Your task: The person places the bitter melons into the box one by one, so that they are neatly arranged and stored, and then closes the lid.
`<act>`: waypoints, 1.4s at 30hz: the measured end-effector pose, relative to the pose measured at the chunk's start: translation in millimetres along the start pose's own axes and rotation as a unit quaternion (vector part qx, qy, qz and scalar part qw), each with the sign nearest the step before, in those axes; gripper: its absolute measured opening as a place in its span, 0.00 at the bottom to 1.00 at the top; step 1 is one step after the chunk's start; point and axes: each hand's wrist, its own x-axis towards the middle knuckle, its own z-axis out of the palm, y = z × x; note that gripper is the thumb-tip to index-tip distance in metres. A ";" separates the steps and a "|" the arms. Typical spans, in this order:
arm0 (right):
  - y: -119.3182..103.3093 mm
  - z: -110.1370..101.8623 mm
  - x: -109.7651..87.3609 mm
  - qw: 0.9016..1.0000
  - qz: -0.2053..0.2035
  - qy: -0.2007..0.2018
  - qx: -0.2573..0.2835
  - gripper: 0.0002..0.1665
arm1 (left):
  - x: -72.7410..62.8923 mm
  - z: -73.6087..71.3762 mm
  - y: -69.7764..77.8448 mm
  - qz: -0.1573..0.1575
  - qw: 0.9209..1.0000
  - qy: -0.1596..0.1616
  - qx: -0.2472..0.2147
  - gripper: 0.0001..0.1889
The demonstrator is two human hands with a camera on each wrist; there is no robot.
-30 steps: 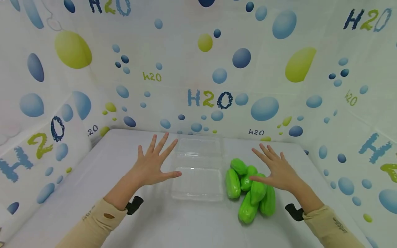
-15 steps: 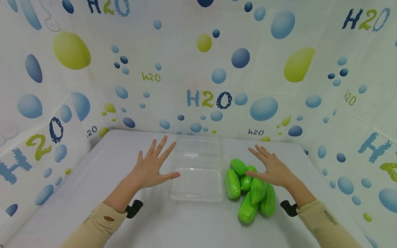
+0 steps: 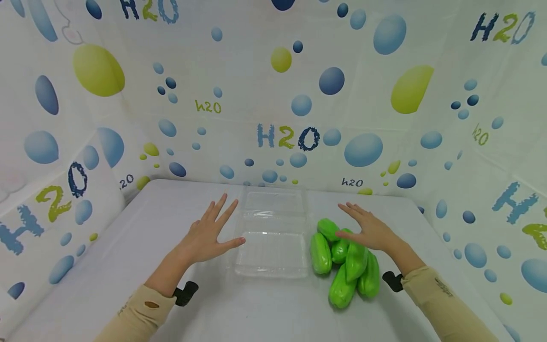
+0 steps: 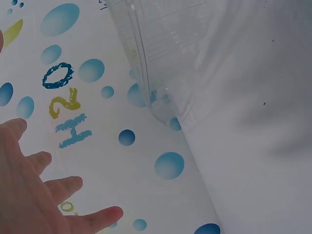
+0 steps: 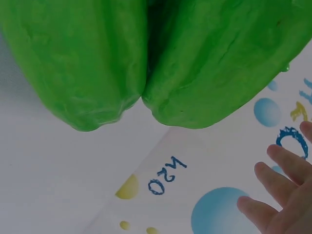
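Head view: green veg pile is lying on white worktop, just R of see-through plastic box; six pcs showing, glossy, bunched tight, some leaning on others.

Key relation: R hand is hovering by the pile's far R side, so it's the nearer one; L hand is hanging well apart, w/ box lying betw. it and pile. From R hand, most of pile is lying toward the near side and L. R thumb is overlapping the far pcs in head view, but R wrist view is showing fingers apart from the veg, so prob. no contact.

Axes: leftmost pc is running near-to-far, roughly parallel to box's R side. Rightmost pc is running much the same way. Nearest pc is slanting, near end L, far end R, meeting the middle pc. Farthest pc is slanting opposite, far end L. Stem ends: can't tell.

Hands: both holding nothing; fingers spreading wide, pointing to far side, thumbs angling inward. L wrist view is showing a box corner, fingers well off it.

Box is lying in two halves, long axis running near-to-far; far half poss. a lid, can't tell. Bubble-print backdrop is hanging behind.
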 end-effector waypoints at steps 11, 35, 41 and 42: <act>7.2 7.8 11.0 1.000 0.001 -0.023 0.016 0.45 | 0.1 12.2 -8.8 -0.006 0.999 -0.007 -0.037 0.46; 15.8 29.6 26.8 0.996 -0.010 -0.067 0.064 0.42 | 1.9 41.7 -19.9 -0.036 0.984 -0.066 -0.161 0.45; 19.3 36.3 30.4 0.993 0.000 -0.085 0.086 0.40 | 5.7 50.6 -24.4 -0.045 0.979 -0.083 -0.181 0.44; 19.7 36.7 30.6 0.992 0.002 -0.086 0.090 0.40 | 6.5 52.3 -24.9 -0.048 0.978 -0.087 -0.184 0.43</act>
